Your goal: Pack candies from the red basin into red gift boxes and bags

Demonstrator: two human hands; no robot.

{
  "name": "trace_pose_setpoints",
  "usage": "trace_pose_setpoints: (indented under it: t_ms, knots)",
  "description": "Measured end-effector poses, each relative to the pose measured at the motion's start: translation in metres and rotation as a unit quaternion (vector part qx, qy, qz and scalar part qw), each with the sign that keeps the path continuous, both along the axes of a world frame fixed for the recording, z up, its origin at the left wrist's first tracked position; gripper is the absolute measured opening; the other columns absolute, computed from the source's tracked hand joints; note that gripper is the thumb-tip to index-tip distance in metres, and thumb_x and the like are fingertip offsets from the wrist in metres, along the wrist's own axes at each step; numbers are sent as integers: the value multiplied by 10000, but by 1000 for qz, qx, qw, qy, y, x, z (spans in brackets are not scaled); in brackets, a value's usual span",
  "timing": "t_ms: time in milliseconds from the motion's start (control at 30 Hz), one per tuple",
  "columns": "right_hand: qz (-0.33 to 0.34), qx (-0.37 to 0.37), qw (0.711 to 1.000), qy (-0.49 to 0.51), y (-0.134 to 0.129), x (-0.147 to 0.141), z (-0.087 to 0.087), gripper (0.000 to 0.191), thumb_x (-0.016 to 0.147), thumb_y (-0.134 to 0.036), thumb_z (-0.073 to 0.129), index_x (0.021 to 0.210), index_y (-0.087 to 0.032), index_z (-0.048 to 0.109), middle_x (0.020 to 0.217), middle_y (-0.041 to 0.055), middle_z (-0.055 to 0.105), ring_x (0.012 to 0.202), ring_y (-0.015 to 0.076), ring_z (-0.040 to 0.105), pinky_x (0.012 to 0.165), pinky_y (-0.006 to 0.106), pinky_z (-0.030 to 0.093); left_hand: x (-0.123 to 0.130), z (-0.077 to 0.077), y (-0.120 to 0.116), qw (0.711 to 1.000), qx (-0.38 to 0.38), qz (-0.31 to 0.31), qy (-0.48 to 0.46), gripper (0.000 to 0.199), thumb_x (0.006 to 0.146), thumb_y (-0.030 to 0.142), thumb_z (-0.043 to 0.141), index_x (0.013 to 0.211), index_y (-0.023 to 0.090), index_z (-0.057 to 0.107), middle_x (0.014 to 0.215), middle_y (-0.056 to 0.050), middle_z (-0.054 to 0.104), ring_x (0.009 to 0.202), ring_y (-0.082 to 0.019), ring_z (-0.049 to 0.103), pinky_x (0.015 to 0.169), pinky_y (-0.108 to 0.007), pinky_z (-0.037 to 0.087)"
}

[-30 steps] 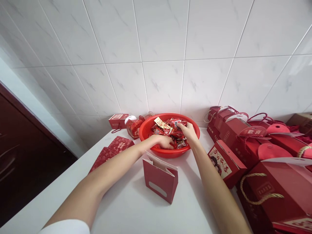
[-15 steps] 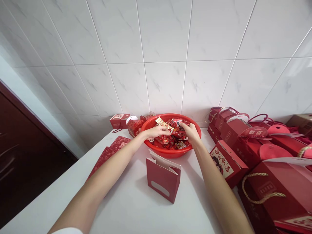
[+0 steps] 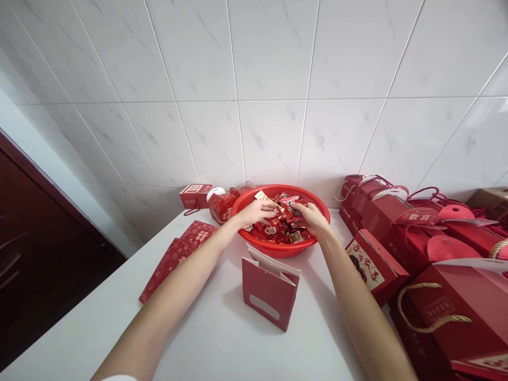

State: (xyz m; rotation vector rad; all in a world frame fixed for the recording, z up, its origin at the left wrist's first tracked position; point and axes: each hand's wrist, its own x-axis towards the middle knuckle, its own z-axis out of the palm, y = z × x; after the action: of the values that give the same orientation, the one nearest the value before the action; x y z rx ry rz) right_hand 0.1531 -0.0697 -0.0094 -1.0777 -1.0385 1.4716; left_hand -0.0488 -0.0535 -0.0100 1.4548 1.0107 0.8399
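Note:
Both hands are inside a red plastic basket [image 3: 273, 248] heaped with small wrapped candies [image 3: 283, 228], mostly red. On the left side, my left hand [image 3: 256, 213] is closed, its fingertips pinching what looks like a small wrapped candy [image 3: 279, 210]. My right hand [image 3: 313, 219] reaches in from the right with thumb and fingers apart over the candies; its fingertips are partly lost among the wrappers. A cream-coloured packet [image 3: 261, 195] lies near the back of the heap. In front of the basket stands a red paper gift box [image 3: 270, 292] with its top open.
Flat patterned red packets [image 3: 170, 264] lie on the white table [image 3: 222, 344] at left. Behind them are a small red box [image 3: 195, 196] and a red container [image 3: 219, 205]. Several red gift boxes [image 3: 452, 307] with rope handles crowd the right. A tiled wall [image 3: 273, 137] closes off the back.
My left hand has left the cream packet, which now lies farther back, and pinches at the candies. My right hand's fingers have spread and moved slightly lower. The view has shifted slightly.

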Motion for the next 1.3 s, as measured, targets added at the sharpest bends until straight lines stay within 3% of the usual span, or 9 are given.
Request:
trace_pose_setpoints:
  t_ms: [133,333,467,567,700,833,933,1067,1300]
  knots:
    - [57,20,998,5,-2,0,0,159,741,-255,749,741,-169,615,674,7,686,554,135,643,493,231,557,8,2,-1,999,24,14,-19,528,586,301,926,1057,137,755,1092,-103,714,970,-227,667,881,-396,579]
    - [31,92,995,27,-4,-2,2,244,674,-303,800,840,-157,697,789,31,734,697,168,687,629,271,597,15,9,-7,997,69,13,-9,588,522,191,925,1082,172,744,1188,-95,714,1124,-264,634,1025,-419,499]
    - [10,110,994,10,-5,-4,3,283,657,-357,806,842,-173,697,809,33,737,722,178,685,605,262,582,17,11,-13,997,67,26,-22,603,529,98,863,1108,152,703,1205,-109,702,1194,-278,607,1022,-419,494]
    - [17,114,993,13,-8,-6,8,287,647,-368,806,815,-171,683,781,27,719,712,174,670,606,269,583,16,20,-18,995,87,47,-12,595,555,99,833,1127,131,673,1132,-113,712,1107,-262,646,982,-416,513]
    - [10,150,988,27,-23,-2,30,285,666,-386,795,801,-171,665,747,19,688,702,173,657,585,268,572,-1,57,-42,992,126,25,-1,542,631,153,793,1155,143,655,1024,-77,722,903,-198,685,921,-401,537]
    - [47,216,975,-5,-55,12,63,311,715,-443,779,802,-171,656,719,20,670,673,163,643,601,259,542,-22,106,-102,978,150,-132,52,536,656,206,817,1169,182,662,1008,-84,738,888,-236,703,814,-385,562]
    - [86,264,957,-79,-82,20,81,323,766,-468,768,865,-178,666,681,6,652,637,146,619,616,258,527,-21,125,-147,957,188,-155,160,375,683,195,774,1053,219,717,1002,-51,740,893,-224,703,801,-330,551]
    - [130,278,936,-172,-106,23,91,353,758,-484,778,898,-178,671,687,3,636,618,140,583,579,251,481,-7,119,-168,896,273,-180,300,278,748,101,611,969,228,719,948,-13,727,854,-176,668,759,-267,513]
    - [205,262,887,-320,-107,28,89,348,706,-435,801,835,-180,602,626,-56,468,558,90,390,486,232,310,9,99,-150,837,357,-206,359,263,803,19,553,952,194,681,953,-14,712,873,-164,642,726,-258,471]
